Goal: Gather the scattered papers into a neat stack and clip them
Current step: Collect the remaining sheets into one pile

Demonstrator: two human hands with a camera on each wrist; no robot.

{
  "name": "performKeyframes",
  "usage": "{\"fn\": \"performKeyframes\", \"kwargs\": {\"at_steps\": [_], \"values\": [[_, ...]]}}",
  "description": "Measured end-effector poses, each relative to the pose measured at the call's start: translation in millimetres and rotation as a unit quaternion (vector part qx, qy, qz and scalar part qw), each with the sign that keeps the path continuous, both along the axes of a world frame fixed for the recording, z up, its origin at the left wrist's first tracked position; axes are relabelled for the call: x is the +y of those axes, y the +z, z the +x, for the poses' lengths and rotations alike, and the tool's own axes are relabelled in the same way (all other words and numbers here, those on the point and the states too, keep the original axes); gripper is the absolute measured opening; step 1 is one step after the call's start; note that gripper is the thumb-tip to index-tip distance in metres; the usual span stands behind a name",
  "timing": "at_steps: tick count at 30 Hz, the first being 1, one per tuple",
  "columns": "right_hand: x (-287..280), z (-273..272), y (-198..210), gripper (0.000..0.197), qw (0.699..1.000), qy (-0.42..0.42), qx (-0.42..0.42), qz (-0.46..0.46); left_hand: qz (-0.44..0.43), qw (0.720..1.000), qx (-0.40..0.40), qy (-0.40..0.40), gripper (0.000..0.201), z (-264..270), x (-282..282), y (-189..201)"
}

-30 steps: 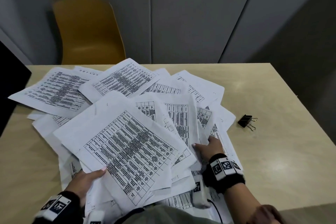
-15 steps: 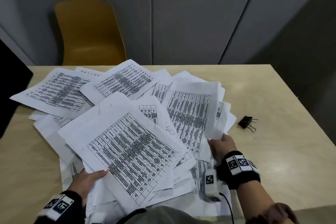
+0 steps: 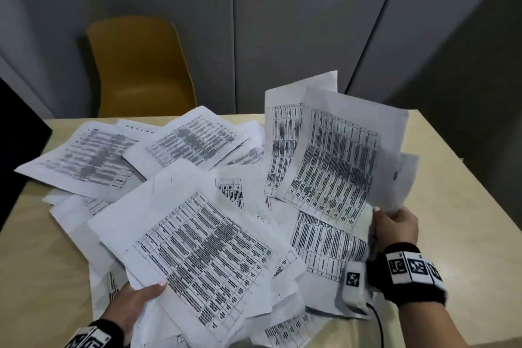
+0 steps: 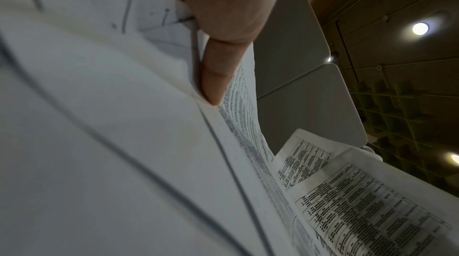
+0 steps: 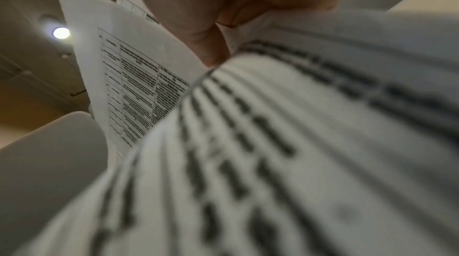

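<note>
Printed white papers (image 3: 118,161) lie scattered in overlapping layers over the table (image 3: 463,206). My right hand (image 3: 391,223) pinches several lifted sheets (image 3: 336,155) by their lower right corner, and they stand tilted up above the pile. In the right wrist view the thumb (image 5: 203,44) presses on those sheets (image 5: 273,142). My left hand (image 3: 141,297) grips the near left edge of a big sheet (image 3: 197,248) at the front of the pile. The left wrist view shows its thumb (image 4: 218,68) lying on the paper's (image 4: 99,123) edge. The binder clip is hidden.
A yellow chair (image 3: 138,65) stands behind the table's far left side. Grey wall panels (image 3: 282,22) rise behind. A dark object (image 3: 17,133) sits at the left edge. Bare tabletop shows at the right and near left.
My right hand has gathered sheets from the pile's right side and raised them upright. They now cover the binder clip seen earlier. The left hand has stayed on the front sheet.
</note>
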State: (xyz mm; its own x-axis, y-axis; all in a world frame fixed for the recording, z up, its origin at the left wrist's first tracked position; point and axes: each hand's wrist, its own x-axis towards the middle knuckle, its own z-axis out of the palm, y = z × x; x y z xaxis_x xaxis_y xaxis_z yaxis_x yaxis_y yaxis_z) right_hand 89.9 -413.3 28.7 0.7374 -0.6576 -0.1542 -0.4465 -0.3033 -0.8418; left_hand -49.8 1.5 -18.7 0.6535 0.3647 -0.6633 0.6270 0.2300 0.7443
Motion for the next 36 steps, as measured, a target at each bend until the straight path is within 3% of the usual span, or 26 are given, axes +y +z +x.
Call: {"fn": "performKeyframes", "kwargs": {"at_steps": [3,7,10,13,15,17,20,21,25,27,29,33,36], "values": [[-2,6,6,0.010,0.998,-0.049,-0.022,0.035,0.022,0.999,0.011,-0.021,0.035,-1,2,-5],[-6,14,16,0.020,0.993,-0.085,-0.058,0.059,0.024,0.999,0.008,-0.026,0.028,1,4,-3],[-5,25,22,0.026,0.987,-0.109,-0.082,0.080,0.022,0.999,-0.007,-0.024,0.046,0,-1,5],[0,31,33,0.030,0.982,-0.119,-0.113,0.098,-0.021,0.999,-0.016,-0.024,0.031,0,-1,-1],[3,34,41,0.029,0.977,-0.122,-0.124,0.120,-0.016,0.999,-0.012,-0.029,0.027,-1,0,-3],[11,36,45,0.012,0.975,-0.123,-0.113,0.145,0.003,1.000,-0.009,-0.028,0.026,-2,0,-2],[25,35,33,0.024,0.979,-0.095,-0.075,0.163,-0.005,0.999,-0.010,-0.039,0.016,-1,-3,5],[32,31,28,0.015,0.981,-0.080,-0.060,0.166,-0.004,0.999,-0.015,-0.032,0.018,-1,-4,6],[57,7,8,0.009,0.983,0.003,-0.009,0.185,-0.011,1.000,-0.004,-0.012,0.058,1,-4,3],[67,-4,-3,0.008,0.976,0.041,0.009,0.212,-0.007,1.000,0.001,-0.011,0.056,1,-3,1],[75,-13,-14,0.023,0.973,0.072,0.029,0.218,-0.009,1.000,0.002,-0.005,0.053,0,-1,1],[89,-18,-25,0.015,0.962,0.127,0.051,0.237,-0.003,1.000,0.001,0.005,0.084,-5,11,-20],[102,-18,-24,0.015,0.952,0.194,0.084,0.223,-0.034,0.999,0.009,0.014,0.080,0,-5,2]]}}
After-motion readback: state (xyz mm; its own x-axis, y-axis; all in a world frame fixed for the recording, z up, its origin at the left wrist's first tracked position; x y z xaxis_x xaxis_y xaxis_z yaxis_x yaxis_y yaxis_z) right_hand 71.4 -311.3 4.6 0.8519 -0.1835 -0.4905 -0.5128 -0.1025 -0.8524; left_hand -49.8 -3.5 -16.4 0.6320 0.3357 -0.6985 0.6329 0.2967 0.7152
